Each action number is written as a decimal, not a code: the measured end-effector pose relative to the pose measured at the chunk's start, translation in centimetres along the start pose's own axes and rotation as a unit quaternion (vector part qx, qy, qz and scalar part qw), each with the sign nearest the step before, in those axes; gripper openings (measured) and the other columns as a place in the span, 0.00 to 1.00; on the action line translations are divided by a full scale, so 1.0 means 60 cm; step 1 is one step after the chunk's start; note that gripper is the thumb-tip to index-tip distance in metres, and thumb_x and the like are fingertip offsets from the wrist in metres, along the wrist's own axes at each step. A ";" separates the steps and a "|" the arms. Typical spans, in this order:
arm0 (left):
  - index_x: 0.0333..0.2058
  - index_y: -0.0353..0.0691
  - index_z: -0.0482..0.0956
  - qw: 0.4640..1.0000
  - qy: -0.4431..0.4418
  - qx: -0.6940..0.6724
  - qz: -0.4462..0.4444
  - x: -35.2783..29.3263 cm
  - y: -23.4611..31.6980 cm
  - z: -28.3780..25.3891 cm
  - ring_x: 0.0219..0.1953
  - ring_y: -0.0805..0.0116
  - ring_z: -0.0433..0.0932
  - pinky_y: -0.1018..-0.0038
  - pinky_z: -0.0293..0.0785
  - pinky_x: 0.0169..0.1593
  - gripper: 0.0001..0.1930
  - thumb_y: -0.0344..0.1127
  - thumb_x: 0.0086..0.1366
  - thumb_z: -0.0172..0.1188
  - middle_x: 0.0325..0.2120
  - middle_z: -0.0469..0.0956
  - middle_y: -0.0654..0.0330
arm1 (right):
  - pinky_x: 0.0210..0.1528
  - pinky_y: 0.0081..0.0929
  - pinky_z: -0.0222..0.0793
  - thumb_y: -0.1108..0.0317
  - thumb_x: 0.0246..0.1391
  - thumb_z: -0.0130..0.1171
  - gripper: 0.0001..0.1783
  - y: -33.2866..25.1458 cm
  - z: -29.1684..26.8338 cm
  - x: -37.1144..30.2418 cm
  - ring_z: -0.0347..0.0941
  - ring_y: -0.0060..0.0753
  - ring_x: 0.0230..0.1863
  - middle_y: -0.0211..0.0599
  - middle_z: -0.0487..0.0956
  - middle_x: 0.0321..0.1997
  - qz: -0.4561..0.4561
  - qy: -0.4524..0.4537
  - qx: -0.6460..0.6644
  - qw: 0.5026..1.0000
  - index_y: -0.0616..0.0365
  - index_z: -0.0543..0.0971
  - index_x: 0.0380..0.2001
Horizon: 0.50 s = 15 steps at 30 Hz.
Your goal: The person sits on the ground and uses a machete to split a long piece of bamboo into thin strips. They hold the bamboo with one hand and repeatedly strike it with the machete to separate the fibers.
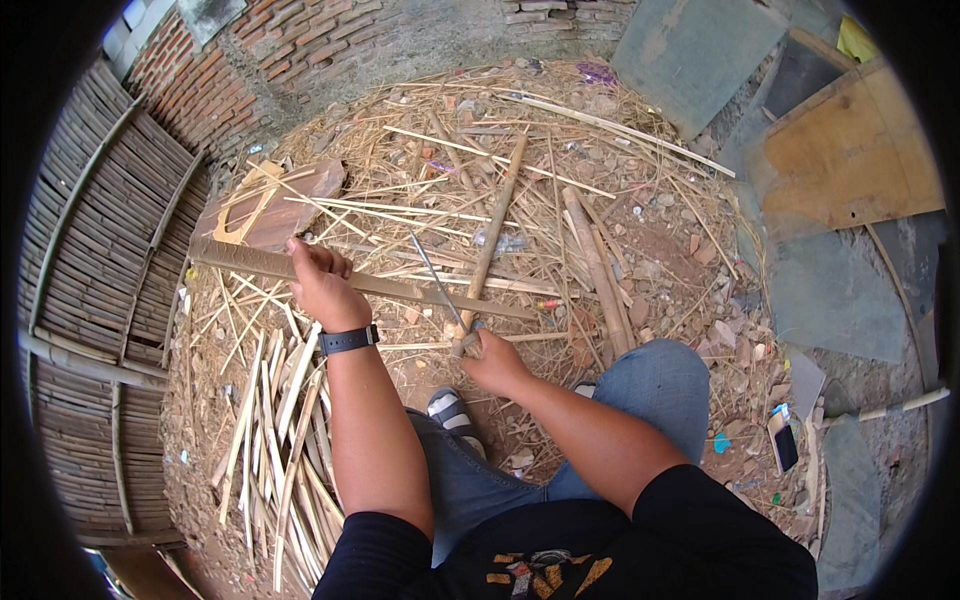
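My left hand [328,288] is closed around a long, flat strip of split bamboo [400,289], which lies across in front of me, its wider end off to the left. In my right hand [497,365] is the handle of a knife [429,261]. Its thin blade points up and to the left and crosses the strip near the right end; whether it touches the bamboo I cannot tell. Beyond the knife, a round bamboo pole [500,212] lies on the ground, pointing away from me.
Split bamboo strips [265,440] are heaped to the left of my legs. A thicker bamboo piece [597,265] lies to the right. Grey sheets [700,60] and a brown board [850,150] lean at the right. A phone [784,440] rests on the rubble. A bamboo-slat wall [90,240] stands left.
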<state>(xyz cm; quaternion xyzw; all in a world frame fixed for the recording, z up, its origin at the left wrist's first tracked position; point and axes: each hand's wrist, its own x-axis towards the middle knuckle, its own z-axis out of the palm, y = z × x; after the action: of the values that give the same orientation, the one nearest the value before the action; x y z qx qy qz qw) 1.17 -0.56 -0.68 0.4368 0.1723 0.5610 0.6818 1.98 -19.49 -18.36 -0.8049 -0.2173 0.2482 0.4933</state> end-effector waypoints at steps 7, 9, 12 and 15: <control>0.24 0.48 0.62 1.000 0.007 0.000 -0.001 -0.003 0.002 0.005 0.17 0.78 0.55 0.76 0.54 0.24 0.20 0.47 0.74 0.57 0.15 0.57 0.71 | 0.51 0.49 0.74 0.60 0.49 0.63 0.26 0.002 0.000 0.001 0.78 0.64 0.47 0.62 0.81 0.42 0.005 -0.012 0.008 1.000 0.65 0.74 0.48; 0.24 0.48 0.62 1.000 0.012 0.001 0.001 -0.001 0.002 0.004 0.17 0.78 0.55 0.76 0.53 0.24 0.20 0.47 0.74 0.56 0.15 0.58 0.71 | 0.51 0.49 0.73 0.60 0.49 0.64 0.26 0.007 0.003 0.004 0.78 0.64 0.48 0.62 0.81 0.42 0.005 -0.009 0.001 1.000 0.66 0.74 0.48; 0.24 0.48 0.62 1.000 0.016 -0.004 -0.004 -0.002 0.003 0.005 0.17 0.78 0.54 0.76 0.53 0.23 0.20 0.46 0.74 0.56 0.15 0.58 0.71 | 0.52 0.49 0.73 0.61 0.49 0.64 0.27 0.015 0.003 0.005 0.78 0.64 0.49 0.63 0.81 0.43 0.017 -0.012 0.004 1.000 0.67 0.74 0.49; 0.24 0.49 0.62 1.000 0.016 -0.003 -0.006 -0.001 0.003 0.003 0.17 0.78 0.54 0.76 0.52 0.23 0.20 0.46 0.74 0.56 0.15 0.58 0.71 | 0.52 0.49 0.73 0.61 0.49 0.64 0.27 0.007 0.001 -0.001 0.78 0.64 0.49 0.63 0.81 0.44 0.014 0.005 0.001 1.000 0.66 0.74 0.49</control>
<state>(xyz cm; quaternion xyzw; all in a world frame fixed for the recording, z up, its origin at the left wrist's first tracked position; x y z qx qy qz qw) 1.17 -0.69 -0.43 0.4245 0.1843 0.5644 0.6835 1.91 -19.67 -18.77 -0.8084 -0.2031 0.2513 0.4920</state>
